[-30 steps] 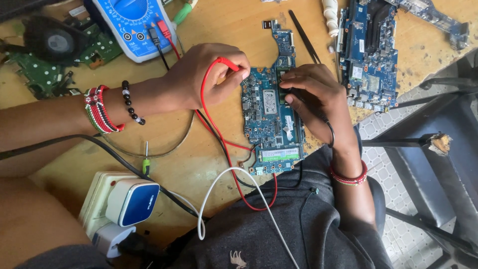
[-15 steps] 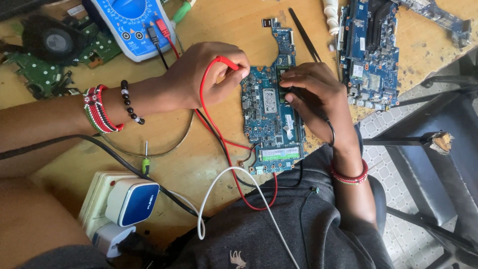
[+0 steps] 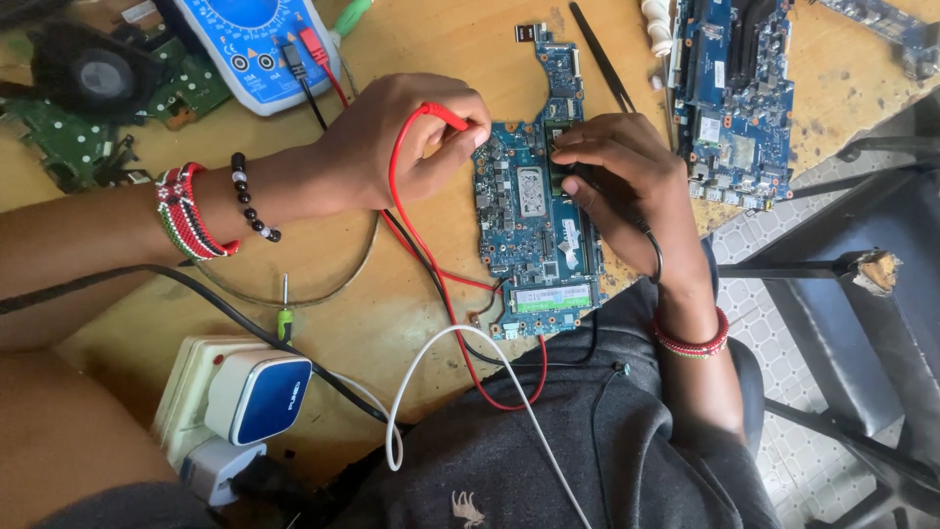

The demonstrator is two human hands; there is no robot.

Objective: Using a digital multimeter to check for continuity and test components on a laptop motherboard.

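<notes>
No shift since a second ago: left hand (image 3: 411, 147) pinches the red probe (image 3: 446, 116) at nine o'clock of the blue circuit board (image 3: 534, 225); right hand (image 3: 627, 186) apparently presses a black probe onto it.

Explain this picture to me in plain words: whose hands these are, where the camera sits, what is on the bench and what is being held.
The camera is worn on the person's head and looks down at their own two hands over a wooden bench. The left hand holds a red probe at the edge of a blue circuit board. The right hand presses a black probe onto that board. Red and black leads run to a blue meter at the top. A second circuit board lies at the right, black tweezers between the boards, and a white power strip with a blue plug-in adapter lower left.
</notes>
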